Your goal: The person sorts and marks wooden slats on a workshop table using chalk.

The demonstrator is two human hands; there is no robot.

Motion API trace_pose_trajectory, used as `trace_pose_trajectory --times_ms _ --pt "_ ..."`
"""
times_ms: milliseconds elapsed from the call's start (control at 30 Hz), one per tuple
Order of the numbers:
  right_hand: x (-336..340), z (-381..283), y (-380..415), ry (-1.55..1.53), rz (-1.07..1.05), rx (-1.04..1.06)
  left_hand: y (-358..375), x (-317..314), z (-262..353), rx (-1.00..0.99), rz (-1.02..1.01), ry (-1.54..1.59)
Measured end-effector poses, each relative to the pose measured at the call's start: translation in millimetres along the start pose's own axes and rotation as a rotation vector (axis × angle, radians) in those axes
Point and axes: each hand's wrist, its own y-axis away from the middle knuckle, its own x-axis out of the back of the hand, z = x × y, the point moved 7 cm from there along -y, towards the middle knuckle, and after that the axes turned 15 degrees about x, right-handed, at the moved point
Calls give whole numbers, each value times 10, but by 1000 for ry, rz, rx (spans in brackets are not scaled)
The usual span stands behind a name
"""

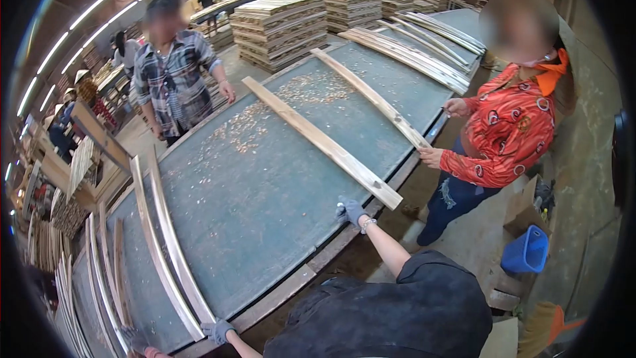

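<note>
Dark shirt (384, 315) closest, L fingers (213, 327) at slat (171, 242), long axis across table (248, 252), R fingers (343, 207) nr edge, grips unclear

Left hand (218, 331): at near end of a board (175, 232) on the table (238, 238). Second board (155, 245) just left of that; boards group (104, 278) farther left, co-worker's hand (136, 341) by their near ends.

Right hand (350, 211): at table's near edge. Long plank (321, 141) just right of it, running toward far edge. Next plank (371, 97) right again, second worker's hand (432, 157) on its near end. More planks (407, 59) beyond.

Wood chips (242, 131) on tabletop ahead of right hand, toward far edge. Past that edge: person (175, 79), stacks (278, 30) farther right. Floor, right of right hand, behind second worker: bin (525, 250), carton (525, 207) beside it.
</note>
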Motion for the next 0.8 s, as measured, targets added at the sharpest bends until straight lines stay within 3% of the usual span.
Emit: trace_pose_trajectory --times_ms 800 --pt "128 96 -206 -197 51 -11 201 222 -3 -62 -12 192"
